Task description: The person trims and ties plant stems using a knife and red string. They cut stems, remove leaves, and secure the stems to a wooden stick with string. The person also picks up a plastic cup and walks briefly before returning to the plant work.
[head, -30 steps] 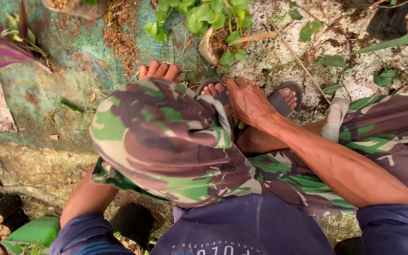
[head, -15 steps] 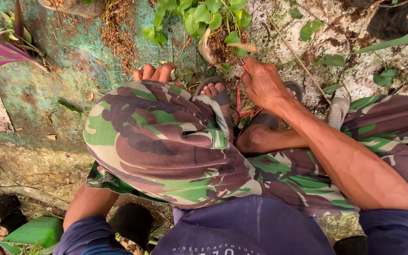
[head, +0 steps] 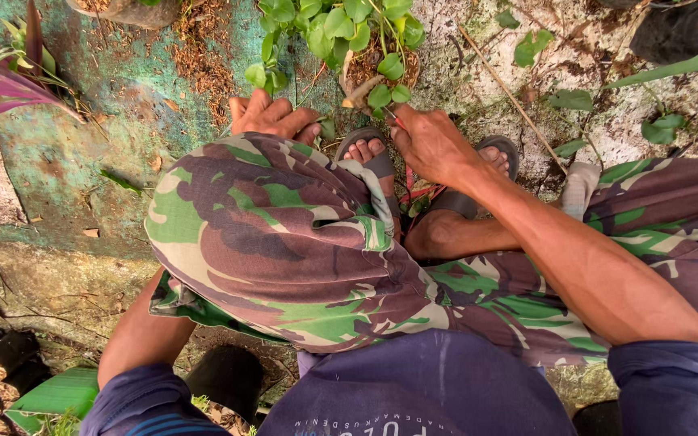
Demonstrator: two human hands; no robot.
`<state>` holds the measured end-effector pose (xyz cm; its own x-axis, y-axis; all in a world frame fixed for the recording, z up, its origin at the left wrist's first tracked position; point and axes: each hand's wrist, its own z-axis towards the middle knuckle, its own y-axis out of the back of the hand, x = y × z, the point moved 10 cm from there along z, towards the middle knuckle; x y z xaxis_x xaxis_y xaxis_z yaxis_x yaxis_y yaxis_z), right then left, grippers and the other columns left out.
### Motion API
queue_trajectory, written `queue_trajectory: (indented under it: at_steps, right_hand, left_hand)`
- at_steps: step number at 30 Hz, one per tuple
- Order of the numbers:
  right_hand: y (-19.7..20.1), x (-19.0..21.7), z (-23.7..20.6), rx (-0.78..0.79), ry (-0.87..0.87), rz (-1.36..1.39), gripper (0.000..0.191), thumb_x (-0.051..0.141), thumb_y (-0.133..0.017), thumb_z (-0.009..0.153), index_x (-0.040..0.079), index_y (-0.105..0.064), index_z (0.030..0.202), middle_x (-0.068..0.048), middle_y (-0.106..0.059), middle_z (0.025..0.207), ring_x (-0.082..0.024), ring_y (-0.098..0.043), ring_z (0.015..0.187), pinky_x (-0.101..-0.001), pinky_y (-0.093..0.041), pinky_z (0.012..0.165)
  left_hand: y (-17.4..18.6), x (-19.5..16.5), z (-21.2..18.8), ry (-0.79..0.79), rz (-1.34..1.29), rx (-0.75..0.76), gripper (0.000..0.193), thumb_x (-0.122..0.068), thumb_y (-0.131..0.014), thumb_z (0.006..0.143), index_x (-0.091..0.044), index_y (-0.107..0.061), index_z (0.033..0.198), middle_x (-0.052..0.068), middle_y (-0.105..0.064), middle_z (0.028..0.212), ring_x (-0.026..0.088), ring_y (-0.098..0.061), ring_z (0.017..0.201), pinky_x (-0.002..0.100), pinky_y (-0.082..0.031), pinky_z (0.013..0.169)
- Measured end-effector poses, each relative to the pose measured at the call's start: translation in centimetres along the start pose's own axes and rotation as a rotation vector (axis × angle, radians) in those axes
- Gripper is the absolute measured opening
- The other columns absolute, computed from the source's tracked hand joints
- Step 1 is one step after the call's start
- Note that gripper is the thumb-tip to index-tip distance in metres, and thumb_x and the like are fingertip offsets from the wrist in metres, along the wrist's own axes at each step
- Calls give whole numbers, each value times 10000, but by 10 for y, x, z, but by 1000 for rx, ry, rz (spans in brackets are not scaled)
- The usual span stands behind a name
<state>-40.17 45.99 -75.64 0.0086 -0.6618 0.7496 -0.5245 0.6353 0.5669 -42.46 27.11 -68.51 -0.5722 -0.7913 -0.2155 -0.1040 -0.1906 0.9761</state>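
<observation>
Green plant [head: 341,32] grows from small pot of brown fibre on mossy ground [head: 123,89], just beyond sandalled feet. Right hand [head: 434,145] reaches beside its base, fingers curled near stem [head: 389,113]; whether anything is pinched cannot be told. Left hand [head: 272,117] rests beyond raised camouflage knee [head: 268,234], fingers loosely bent, holding nothing visible. Purple-leaved plant [head: 2,73] stands at far left.

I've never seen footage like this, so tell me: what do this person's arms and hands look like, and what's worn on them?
Both hands, the left hand and right hand, are bare: no gloves, rings or watch visible. The forearms are bare too. Short dark blue sleeves cover the upper arms.
</observation>
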Motion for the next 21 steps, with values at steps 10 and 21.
queue_trajectory:
  at_steps: [10,21]
  right_hand:
    - [3,18,-2,-51,66,-58,131,52,-581,985,-75,-549,977,-263,-616,646,-430,-653,606,-530,-492,589]
    - [19,17,-1,-160,142,-36,120,28,-577,978,-68,-536,1036,-288,-637,818,-473,-649,718,-557,-494,637]
  left_hand:
    - [7,-2,3,-16,-110,-24,154,-319,-770,1008,-179,-775,1072,-20,-647,874,212,-485,945,464,-330,901]
    - [148,110,-57,200,-454,-211,103,-270,-690,1164,-170,-711,1170,28,-725,1163,127,-623,1081,330,-480,975]
